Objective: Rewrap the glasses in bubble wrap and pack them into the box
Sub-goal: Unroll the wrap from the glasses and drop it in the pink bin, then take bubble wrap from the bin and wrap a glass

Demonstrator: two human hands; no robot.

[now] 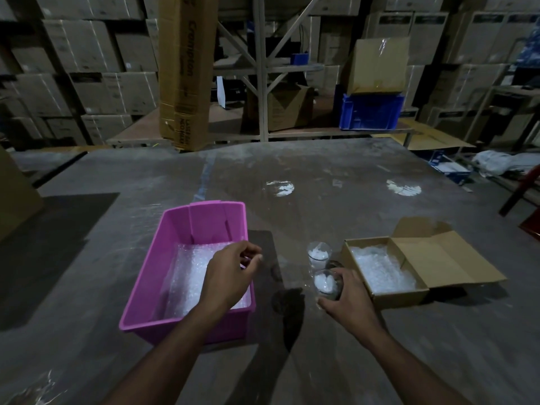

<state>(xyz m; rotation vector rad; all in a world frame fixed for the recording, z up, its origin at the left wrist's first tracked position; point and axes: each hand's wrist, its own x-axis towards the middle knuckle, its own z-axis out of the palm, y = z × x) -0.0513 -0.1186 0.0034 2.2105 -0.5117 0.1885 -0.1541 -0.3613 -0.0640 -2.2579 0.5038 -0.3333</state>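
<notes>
Your right hand (347,296) is wrapped around 1 glass (326,283) on the table (321,176), between the pink bin (187,323) and cardboard box (388,299). Your left hand (230,273) hangs over the bin's bubble wrap (190,276), fingers curled, can't tell if it's pinching any. A 2nd glass (319,254) stands just behind.

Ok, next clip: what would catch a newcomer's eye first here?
The bright pink bin at centre left, lined with bubble wrap, with the left hand over its right rim. Next, the right hand gripping a glass beside the open cardboard box, another glass standing just behind.
</notes>
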